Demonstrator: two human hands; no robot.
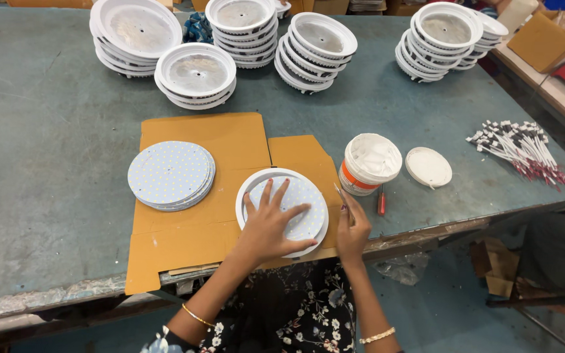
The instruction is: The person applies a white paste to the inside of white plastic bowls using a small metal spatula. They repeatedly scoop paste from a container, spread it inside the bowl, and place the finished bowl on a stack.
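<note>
left hand (271, 222) spread flat, pressing round LED board (299, 206) into white housing (246, 189) on cardboard (197, 222) | board directly under left hand | right hand (353, 229) just right of rim, pinching thin tool (339, 194) | paste tub (369, 163) beyond

Bright, even overhead light; soft shadows, sharp focus, slight wide-angle edge bending.

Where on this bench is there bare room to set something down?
Bare table left of the cardboard sheet and disc stack; another patch between the tub and the housing stacks. Crowded: the far edge, and around both hands at the round lamp.
</note>
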